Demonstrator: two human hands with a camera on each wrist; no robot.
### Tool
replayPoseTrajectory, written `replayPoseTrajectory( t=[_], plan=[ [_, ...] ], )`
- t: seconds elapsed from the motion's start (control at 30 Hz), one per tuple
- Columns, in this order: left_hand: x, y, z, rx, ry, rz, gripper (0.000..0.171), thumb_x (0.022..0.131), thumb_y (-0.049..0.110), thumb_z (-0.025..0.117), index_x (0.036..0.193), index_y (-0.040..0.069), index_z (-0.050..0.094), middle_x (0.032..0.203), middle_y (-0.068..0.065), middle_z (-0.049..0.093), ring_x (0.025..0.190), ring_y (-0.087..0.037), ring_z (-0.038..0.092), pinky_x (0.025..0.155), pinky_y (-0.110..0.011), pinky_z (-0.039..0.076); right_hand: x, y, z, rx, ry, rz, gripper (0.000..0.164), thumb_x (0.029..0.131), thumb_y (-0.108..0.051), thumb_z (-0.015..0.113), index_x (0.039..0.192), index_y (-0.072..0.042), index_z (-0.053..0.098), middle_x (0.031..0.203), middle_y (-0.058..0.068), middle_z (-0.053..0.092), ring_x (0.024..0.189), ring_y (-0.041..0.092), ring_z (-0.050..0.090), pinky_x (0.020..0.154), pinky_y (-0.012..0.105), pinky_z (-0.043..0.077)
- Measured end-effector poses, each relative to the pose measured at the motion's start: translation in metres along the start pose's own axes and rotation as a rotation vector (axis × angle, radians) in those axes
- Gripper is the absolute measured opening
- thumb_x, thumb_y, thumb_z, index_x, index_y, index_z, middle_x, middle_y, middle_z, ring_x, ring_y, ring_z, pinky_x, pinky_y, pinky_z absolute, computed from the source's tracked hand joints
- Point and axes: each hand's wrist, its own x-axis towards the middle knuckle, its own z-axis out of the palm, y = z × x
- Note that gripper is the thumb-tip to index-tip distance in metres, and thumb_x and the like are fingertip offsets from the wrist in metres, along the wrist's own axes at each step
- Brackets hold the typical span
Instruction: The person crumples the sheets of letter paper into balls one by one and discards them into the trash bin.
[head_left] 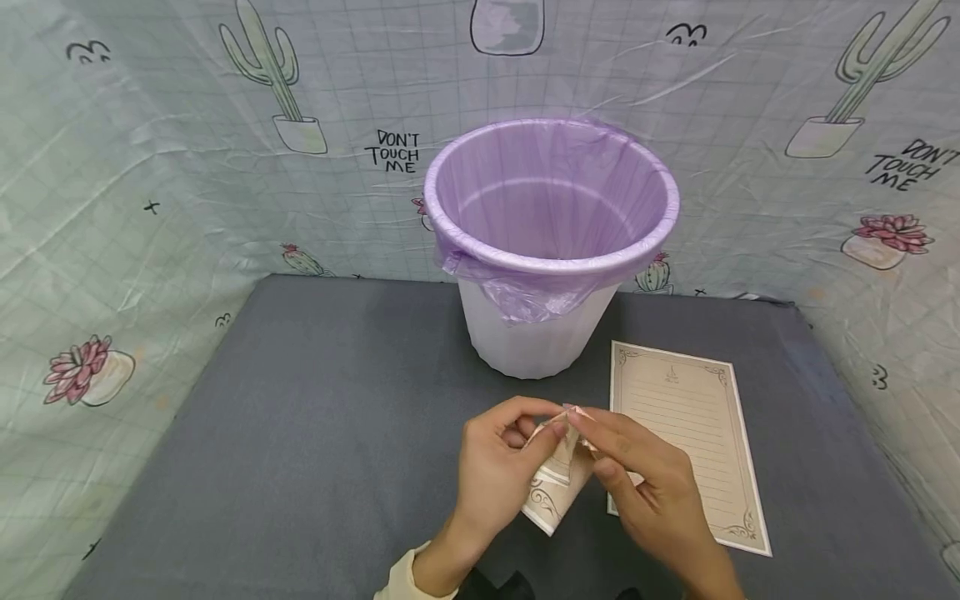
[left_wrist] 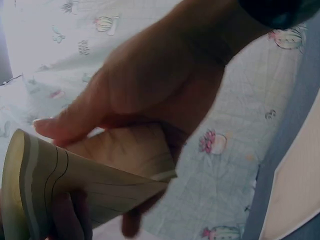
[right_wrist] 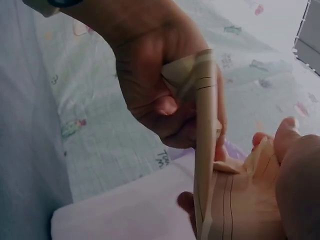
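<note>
A cream sheet of writing paper (head_left: 545,500) with scroll corners is folded up between both hands, low in the middle of the head view. The left hand (head_left: 498,467) pinches its upper left part with thumb and curled fingers. From the other side the right hand (head_left: 652,479) pinches the upper end, its fingertips meeting those of the left. In the left wrist view the folded paper (left_wrist: 100,185) shows as an angled band with dark printed lines and a pale border. Seen from the right wrist, the paper (right_wrist: 205,125) stands edge-on, creased at its lower end.
A flat lined sheet (head_left: 675,408) with ornate corners lies on the dark table (head_left: 315,433), partly behind the right hand. Beyond the hands stands a white bin (head_left: 536,337) with a purple liner (head_left: 551,204) over its rim. A cactus-print cloth (head_left: 360,92) hangs around the table.
</note>
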Motion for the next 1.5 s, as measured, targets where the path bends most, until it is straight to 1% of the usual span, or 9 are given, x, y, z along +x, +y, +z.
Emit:
replayPoseTrajectory(
  t=[0.17, 0.37, 0.67, 0.8, 0.9, 1.03, 1.2, 1.33, 1.5],
  plan=[
    [0.000, 0.004, -0.003, -0.062, -0.039, -0.085, 0.008, 0.086, 0.008, 0.072, 0.094, 0.006, 0.074, 0.062, -0.003, 0.046, 0.040, -0.002, 0.032, 0.034, -0.016, 0.027, -0.004, 0.000, -0.001, 0.158, -0.044, 0.130, 0.025, 0.096, -0.003, 0.055, 0.118, 0.005, 0.065, 0.119, 0.018, 0.063, 0.112, 0.019, 0.059, 0.093, 0.024, 0.045],
    [0.002, -0.001, -0.006, -0.074, -0.112, 0.200, 0.010, 0.086, -0.003, 0.069, 0.095, -0.003, 0.072, 0.072, -0.007, 0.059, 0.054, -0.009, 0.051, 0.042, -0.019, 0.043, -0.001, -0.008, -0.013, 0.505, -0.119, 0.429, 0.050, 0.088, 0.020, 0.052, 0.136, 0.007, 0.046, 0.126, 0.021, 0.058, 0.116, 0.028, 0.057, 0.089, 0.031, 0.049],
    [0.001, -0.006, -0.009, -0.040, -0.183, 0.288, 0.013, 0.084, -0.007, 0.067, 0.095, -0.001, 0.071, 0.071, -0.004, 0.056, 0.055, -0.011, 0.051, 0.045, -0.019, 0.045, 0.001, -0.007, -0.018, 0.375, -0.167, 0.547, 0.030, 0.086, 0.011, 0.062, 0.115, 0.005, 0.066, 0.112, 0.014, 0.067, 0.102, 0.025, 0.065, 0.080, 0.032, 0.053],
    [0.002, -0.005, -0.013, -0.037, -0.234, 0.210, 0.014, 0.087, -0.005, 0.065, 0.100, 0.000, 0.069, 0.081, -0.009, 0.062, 0.059, -0.013, 0.057, 0.049, -0.023, 0.050, -0.002, -0.005, -0.013, 0.289, -0.105, 0.477, 0.031, 0.082, 0.014, 0.065, 0.112, 0.006, 0.068, 0.111, 0.014, 0.067, 0.102, 0.022, 0.065, 0.080, 0.029, 0.053],
    [0.004, -0.004, -0.015, 0.022, -0.262, 0.169, 0.015, 0.087, 0.002, 0.068, 0.101, 0.004, 0.068, 0.090, -0.007, 0.065, 0.066, -0.011, 0.058, 0.054, -0.024, 0.052, -0.004, -0.003, -0.009, 0.144, -0.083, 0.347, 0.037, 0.077, 0.016, 0.069, 0.111, 0.001, 0.070, 0.107, 0.010, 0.069, 0.080, 0.005, 0.066, 0.067, 0.016, 0.050],
    [0.005, 0.000, -0.017, 0.189, -0.270, 0.162, 0.013, 0.084, 0.016, 0.073, 0.095, 0.014, 0.065, 0.090, 0.004, 0.064, 0.068, -0.007, 0.051, 0.057, -0.020, 0.047, -0.006, -0.001, -0.005, -0.046, -0.080, 0.172, 0.043, 0.073, 0.014, 0.072, 0.111, -0.006, 0.072, 0.103, 0.004, 0.070, 0.053, -0.008, 0.034, 0.046, 0.010, 0.031],
    [0.004, 0.003, -0.016, 0.350, -0.250, 0.074, 0.015, 0.086, 0.033, 0.070, 0.089, 0.021, 0.061, 0.081, 0.012, 0.057, 0.066, -0.006, 0.047, 0.056, -0.020, 0.039, -0.007, 0.002, 0.003, -0.186, -0.048, 0.027, 0.019, 0.092, -0.015, 0.065, 0.106, -0.006, 0.074, 0.099, 0.004, 0.071, 0.068, -0.003, 0.061, 0.056, 0.006, 0.043],
    [0.005, 0.002, -0.014, 0.216, -0.206, -0.090, 0.017, 0.087, 0.032, 0.071, 0.089, 0.018, 0.062, 0.080, 0.006, 0.058, 0.068, -0.008, 0.053, 0.057, -0.022, 0.044, -0.005, 0.000, 0.007, -0.324, -0.012, -0.039, 0.036, 0.099, -0.033, 0.052, 0.102, -0.006, 0.075, 0.095, 0.003, 0.072, 0.080, 0.012, 0.069, 0.066, 0.014, 0.050],
    [0.007, 0.002, -0.015, -0.056, -0.185, -0.227, 0.019, 0.083, 0.013, 0.077, 0.093, 0.005, 0.062, 0.089, -0.007, 0.062, 0.072, -0.015, 0.061, 0.059, -0.023, 0.051, -0.003, -0.004, 0.001, -0.191, -0.080, 0.039, 0.038, 0.087, -0.031, 0.069, 0.114, -0.004, 0.070, 0.111, 0.007, 0.069, 0.095, 0.016, 0.066, 0.082, 0.016, 0.048]
  ],
)
